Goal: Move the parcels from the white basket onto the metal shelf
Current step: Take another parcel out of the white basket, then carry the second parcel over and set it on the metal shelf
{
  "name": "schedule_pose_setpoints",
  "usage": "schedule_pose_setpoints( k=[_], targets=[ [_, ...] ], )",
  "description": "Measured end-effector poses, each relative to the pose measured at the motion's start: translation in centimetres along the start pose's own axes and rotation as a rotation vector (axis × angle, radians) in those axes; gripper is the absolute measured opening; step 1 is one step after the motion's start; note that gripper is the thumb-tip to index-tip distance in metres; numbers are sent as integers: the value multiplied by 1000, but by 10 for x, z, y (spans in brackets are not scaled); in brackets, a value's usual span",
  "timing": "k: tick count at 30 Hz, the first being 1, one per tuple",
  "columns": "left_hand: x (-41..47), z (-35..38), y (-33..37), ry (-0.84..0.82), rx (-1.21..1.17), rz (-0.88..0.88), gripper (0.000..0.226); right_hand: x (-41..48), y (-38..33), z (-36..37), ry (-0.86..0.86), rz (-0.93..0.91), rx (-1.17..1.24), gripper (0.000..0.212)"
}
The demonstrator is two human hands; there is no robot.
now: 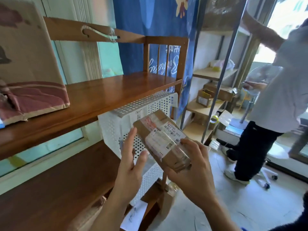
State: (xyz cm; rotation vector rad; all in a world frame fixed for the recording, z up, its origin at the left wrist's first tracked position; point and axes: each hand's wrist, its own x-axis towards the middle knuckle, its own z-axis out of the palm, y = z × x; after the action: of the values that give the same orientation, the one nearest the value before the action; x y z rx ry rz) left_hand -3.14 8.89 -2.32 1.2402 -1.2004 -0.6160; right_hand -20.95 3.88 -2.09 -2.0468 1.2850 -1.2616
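A small brown cardboard parcel (pixel 162 139) with white labels and clear tape is held up in front of the white perforated basket (pixel 115 125). My right hand (pixel 191 170) grips its near end from below and the side. My left hand (pixel 131 160) is open beside the parcel's left edge, with its fingertips at the box. The basket sits on its side on the lower board of a wooden shelf. The metal shelf (pixel 215 90) with pale boards stands to the right, with several small boxes (pixel 204 98) on its boards.
A wooden shelf (pixel 93 97) fills the left, with a large cardboard box (pixel 28 67) on its upper board. Another person (pixel 273 100) stands at the right by the metal shelf. A blue curtain (pixel 150 30) hangs behind. Paper (pixel 133 215) lies on the floor.
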Motion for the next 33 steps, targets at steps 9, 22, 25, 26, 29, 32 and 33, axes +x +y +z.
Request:
schedule_pose_setpoints(
  k=[9,22,25,26,29,32,33],
  targets=[
    [-151,-70,37,344,-378,-175,73,-70,-41,-49,-533,-302,434,101],
    [-380,-295,130,671,-75,123,67,-236,-274,82,-634,-222,1026,79],
    [-444,-351,150,696,-3,137,65,-298,-332,105,-641,-213,1091,79],
    [-463,-367,157,715,10,148,65,-319,-349,112,-629,-206,1106,82],
    [-509,-404,174,742,45,157,63,-368,-389,128,-633,-218,1154,85],
    [-541,-427,192,727,69,140,55,-392,-419,133,-658,-259,1185,71],
    [-551,-435,197,740,88,133,48,-396,-429,132,-644,-282,1177,65]
  ],
)
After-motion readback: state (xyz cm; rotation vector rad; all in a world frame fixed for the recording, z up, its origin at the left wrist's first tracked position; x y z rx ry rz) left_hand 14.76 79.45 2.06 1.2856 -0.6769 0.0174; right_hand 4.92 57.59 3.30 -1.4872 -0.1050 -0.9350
